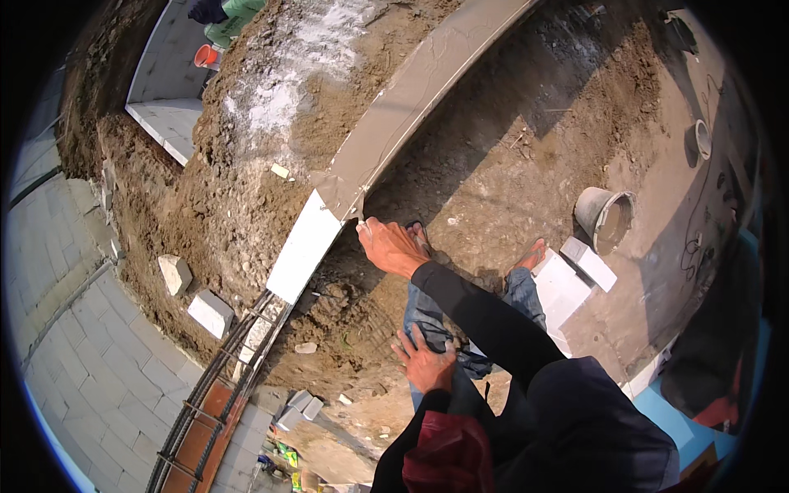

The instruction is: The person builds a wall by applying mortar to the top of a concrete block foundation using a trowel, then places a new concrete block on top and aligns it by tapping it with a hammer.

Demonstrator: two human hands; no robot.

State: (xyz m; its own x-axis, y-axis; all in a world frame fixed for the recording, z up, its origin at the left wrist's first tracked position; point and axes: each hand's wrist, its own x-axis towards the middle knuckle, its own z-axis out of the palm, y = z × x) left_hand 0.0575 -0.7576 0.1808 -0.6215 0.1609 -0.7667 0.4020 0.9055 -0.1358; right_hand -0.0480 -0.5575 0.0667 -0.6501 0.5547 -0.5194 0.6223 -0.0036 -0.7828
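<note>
My right hand (389, 245) is closed on a trowel (343, 194), its blade over the mortar-coated top (411, 90) of a long narrow block wall, just where the coating meets a bare white block (297, 246). My left hand (425, 364) rests on my jeans at the leg (425, 312), fingers spread, holding nothing. My sandalled feet (536, 253) stand on the dirt to the right of the wall.
Rebar (197, 411) continues along the wall's near end. Loose white blocks (209, 314) lie left on soil. At right are a bucket (596, 218), stacked white blocks (563, 292) and a cable (693, 255). A person's green-clothed part (230, 25) shows top left beside an orange bucket (205, 57).
</note>
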